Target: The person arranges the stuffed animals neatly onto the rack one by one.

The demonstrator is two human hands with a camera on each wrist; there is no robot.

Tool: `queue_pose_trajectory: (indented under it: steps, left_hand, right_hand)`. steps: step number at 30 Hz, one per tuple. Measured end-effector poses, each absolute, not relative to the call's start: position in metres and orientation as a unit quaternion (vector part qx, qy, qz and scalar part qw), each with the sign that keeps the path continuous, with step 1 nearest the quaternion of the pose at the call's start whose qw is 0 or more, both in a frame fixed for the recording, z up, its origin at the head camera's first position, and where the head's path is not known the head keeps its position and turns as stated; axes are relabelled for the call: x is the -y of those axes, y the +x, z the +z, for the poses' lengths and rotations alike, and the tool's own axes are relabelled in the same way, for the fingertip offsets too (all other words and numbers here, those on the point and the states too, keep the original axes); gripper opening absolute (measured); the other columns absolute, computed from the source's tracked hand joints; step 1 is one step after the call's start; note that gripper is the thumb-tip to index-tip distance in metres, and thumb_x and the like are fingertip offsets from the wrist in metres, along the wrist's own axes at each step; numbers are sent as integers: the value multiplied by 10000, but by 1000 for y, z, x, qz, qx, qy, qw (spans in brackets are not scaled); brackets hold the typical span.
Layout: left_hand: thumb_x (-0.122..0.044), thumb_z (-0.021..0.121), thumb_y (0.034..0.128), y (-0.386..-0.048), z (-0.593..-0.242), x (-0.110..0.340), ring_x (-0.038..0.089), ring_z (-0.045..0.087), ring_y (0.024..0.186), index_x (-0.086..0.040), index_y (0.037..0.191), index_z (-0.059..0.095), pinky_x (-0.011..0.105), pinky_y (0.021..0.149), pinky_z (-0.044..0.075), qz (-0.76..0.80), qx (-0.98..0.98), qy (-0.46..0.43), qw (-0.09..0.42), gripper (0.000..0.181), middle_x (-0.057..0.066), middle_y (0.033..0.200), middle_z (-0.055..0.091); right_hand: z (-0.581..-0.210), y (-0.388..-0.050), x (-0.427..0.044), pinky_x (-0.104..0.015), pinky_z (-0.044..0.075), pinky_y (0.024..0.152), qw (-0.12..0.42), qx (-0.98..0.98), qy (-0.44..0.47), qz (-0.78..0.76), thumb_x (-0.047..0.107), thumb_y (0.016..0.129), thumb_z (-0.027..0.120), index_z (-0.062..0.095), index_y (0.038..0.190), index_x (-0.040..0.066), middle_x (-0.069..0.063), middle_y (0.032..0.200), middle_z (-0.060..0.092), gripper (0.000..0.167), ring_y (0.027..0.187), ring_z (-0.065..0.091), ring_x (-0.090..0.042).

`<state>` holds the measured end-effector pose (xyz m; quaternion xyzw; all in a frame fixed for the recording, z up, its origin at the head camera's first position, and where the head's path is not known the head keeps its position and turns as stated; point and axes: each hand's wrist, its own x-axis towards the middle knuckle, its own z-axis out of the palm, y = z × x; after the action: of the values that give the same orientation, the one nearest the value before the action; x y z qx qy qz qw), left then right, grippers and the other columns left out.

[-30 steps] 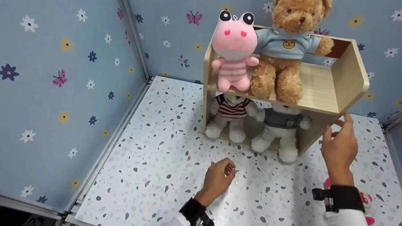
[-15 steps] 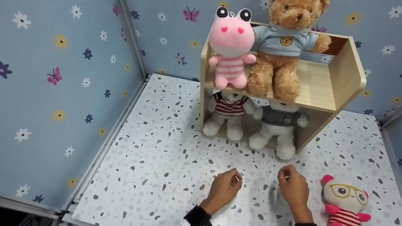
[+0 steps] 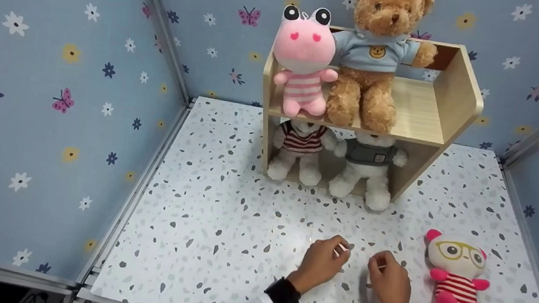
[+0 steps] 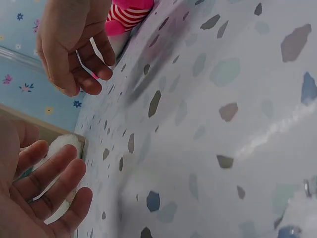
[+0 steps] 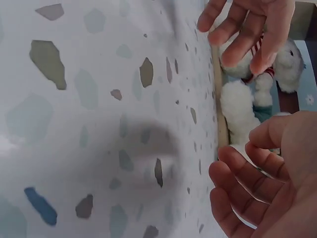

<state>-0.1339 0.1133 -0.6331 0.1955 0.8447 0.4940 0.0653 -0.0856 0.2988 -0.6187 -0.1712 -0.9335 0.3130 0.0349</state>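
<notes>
My left hand (image 3: 322, 261) hovers over the speckled tabletop with loosely bent fingers and nothing in them. Close by on its right, my right hand (image 3: 389, 282) is likewise bare, its fingers relaxed; the wrist views show both palms holding nothing. Nearest the right hand lies a panda plush (image 3: 459, 276) with yellow glasses, pink limbs and a red-striped body, on its back. Beyond the hands stands a two-level wooden shelf (image 3: 417, 111). A pink frog plush (image 3: 305, 51) and a brown teddy bear (image 3: 377, 53) in a blue hoodie sit on its upper level.
On the shelf's lower level sit a white bear in a striped shirt (image 3: 301, 142) and a white bear in a grey top (image 3: 370, 156), heads partly hidden by the upper board. Flowered blue panels (image 3: 52, 150) wall the table (image 3: 205, 204) at left, back and right.
My right hand has come away from the shelf's right side, back toward the left hand, uncovering the panda plush. The left hand has shifted right and nearer. The toys on the shelf stay put.
</notes>
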Motion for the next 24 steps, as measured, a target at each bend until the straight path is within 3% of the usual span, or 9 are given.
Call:
queue_pose_trajectory:
  steps: [7,13,19,24]
  left_hand:
    - [-385,655,984,-129,-630,-138,-7,647,791,-265,1367,592,137,677,473,460,-857,215,91,406,-27,1152,751]
    - [-479,657,959,-131,-625,-164,82,690,969,-323,1493,446,182,778,509,459,-853,223,114,595,-5,1325,690]
    - [-525,694,915,-134,-620,-190,123,678,1099,-346,1526,379,276,932,524,451,-857,215,123,711,-14,1376,656]
    - [-585,727,864,-131,-616,-212,167,613,1268,-376,1568,291,342,1045,495,440,-859,212,151,854,-24,1488,565]
  right_hand:
    - [-597,-74,-316,-331,452,679,117,913,-251,299,216,946,660,684,979,94,-95,925,743,128,810,666,-237]
    - [-583,-70,-346,-433,404,825,185,881,-327,289,179,946,634,662,1102,2,-202,1072,643,237,971,565,-332]
    - [-574,-63,-383,-590,352,1007,145,841,-432,292,257,964,573,541,1339,-17,-291,1364,458,465,1299,366,-446]
    - [-571,-60,-414,-621,296,1095,74,824,-492,272,321,980,543,323,1543,13,-331,1563,221,678,1411,194,-470]
